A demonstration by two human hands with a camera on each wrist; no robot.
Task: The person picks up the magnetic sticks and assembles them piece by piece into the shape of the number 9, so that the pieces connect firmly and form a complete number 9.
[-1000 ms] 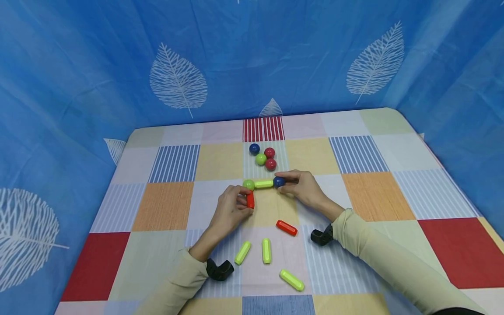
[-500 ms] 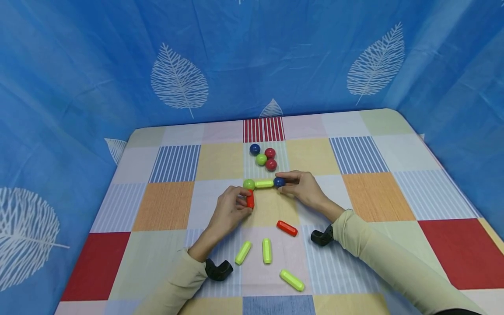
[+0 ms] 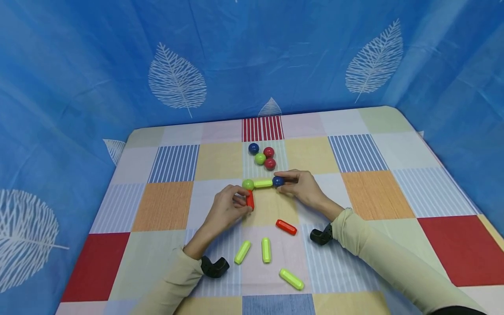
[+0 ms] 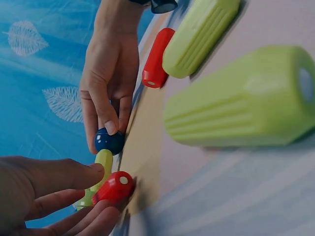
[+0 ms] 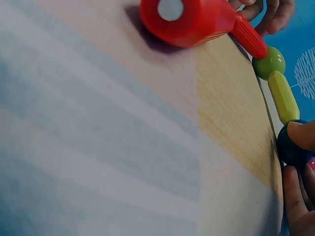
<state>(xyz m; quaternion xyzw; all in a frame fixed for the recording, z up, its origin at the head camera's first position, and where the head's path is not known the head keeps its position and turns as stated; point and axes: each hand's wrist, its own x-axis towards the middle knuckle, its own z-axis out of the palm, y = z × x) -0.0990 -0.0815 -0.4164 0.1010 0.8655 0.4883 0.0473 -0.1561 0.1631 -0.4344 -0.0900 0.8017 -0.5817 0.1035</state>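
My left hand (image 3: 226, 208) has its fingers and thumb around a red magnetic rod (image 4: 118, 187), whose pale round end faces the left wrist camera. The rod's far end meets a green ball (image 3: 248, 184). From that ball a yellow-green rod (image 3: 263, 183) runs right to a dark blue ball (image 3: 278, 181). My right hand (image 3: 302, 188) pinches the blue ball between thumb and fingers. In the right wrist view, the red rod, green ball (image 5: 269, 63), yellow-green rod (image 5: 284, 96) and blue ball (image 5: 290, 145) form a bent chain.
Behind the chain lie a blue ball (image 3: 253, 148), a green ball (image 3: 260, 159) and two red balls (image 3: 269, 164). Nearer me are a loose red rod (image 3: 286, 227) and three yellow-green rods (image 3: 266, 250). A patchwork cloth (image 3: 157, 258) covers the table; blue leaf-print curtains (image 3: 252, 57) surround it.
My left wrist has shifted slightly left, while its fingers stay at the red rod. The right hand keeps its hold on the blue ball, and the chain keeps its shape.
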